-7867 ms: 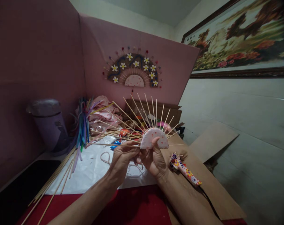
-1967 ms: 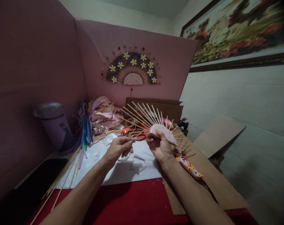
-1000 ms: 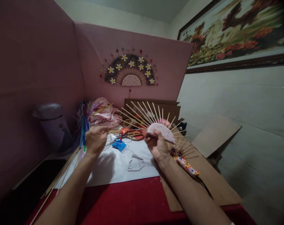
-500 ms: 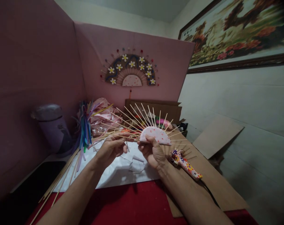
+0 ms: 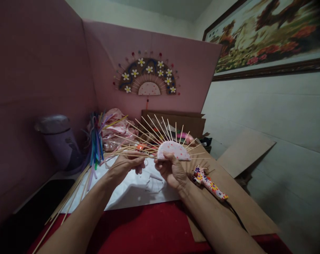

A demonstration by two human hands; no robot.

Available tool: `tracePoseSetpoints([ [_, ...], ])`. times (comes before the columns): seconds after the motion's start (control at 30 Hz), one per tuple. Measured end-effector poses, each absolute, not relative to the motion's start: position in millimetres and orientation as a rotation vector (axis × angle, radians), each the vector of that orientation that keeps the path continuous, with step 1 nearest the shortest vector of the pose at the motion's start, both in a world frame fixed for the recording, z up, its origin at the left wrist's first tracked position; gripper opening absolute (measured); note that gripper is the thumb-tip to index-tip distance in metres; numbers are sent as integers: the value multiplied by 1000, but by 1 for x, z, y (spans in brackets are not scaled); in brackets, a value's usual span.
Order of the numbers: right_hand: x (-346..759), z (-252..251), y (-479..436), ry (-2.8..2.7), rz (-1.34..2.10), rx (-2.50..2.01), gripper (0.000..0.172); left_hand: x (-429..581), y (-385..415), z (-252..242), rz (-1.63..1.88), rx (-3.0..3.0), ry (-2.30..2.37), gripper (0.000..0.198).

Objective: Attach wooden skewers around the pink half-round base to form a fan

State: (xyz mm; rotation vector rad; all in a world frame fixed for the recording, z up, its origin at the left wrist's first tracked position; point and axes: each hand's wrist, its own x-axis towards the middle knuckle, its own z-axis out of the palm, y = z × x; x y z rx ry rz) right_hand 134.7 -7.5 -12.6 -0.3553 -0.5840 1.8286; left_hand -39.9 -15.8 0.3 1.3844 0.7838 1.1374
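Left hand (image 5: 127, 164) has moved to the leftmost stick (image 5: 151, 156), grip unclear; right hand (image 5: 173, 173) clasps the dotted half-disc (image 5: 178, 150), curve fully spoked, tips bare, above the sheet's (image 5: 125, 202) right edge.

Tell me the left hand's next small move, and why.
Probably slide the left hand toward the dotted half-round piece: its fingertips are at the lowest left stick, just short of that piece, which the right hand grips at its lower edge.
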Motion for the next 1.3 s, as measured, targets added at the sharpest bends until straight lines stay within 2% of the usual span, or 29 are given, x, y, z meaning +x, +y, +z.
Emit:
tracePoseSetpoints([
  [0.17, 133, -13, -10, -652, 1865, -357, 6, -28, -20, 4, 1085, 1464, 964, 30],
  [0.33, 133, -13, -11, -698, 1900, -332, 10, -23, -22, 5, 1164, 1462, 1046, 20],
  [0.53, 132, -14, -12, -694, 1915, -328, 9, -25, -21, 2, 1194, 1476, 859, 15],
  [0.87, 134, -14, -13, -690, 1942, -304, 10, -18, -20, 5, 1365, 1463, 1030, 19],
  [1.3, 132, -17, -12, -662, 1940, -420, 10, -15, -19, -1, 1390, 1409, 964, 20],
])
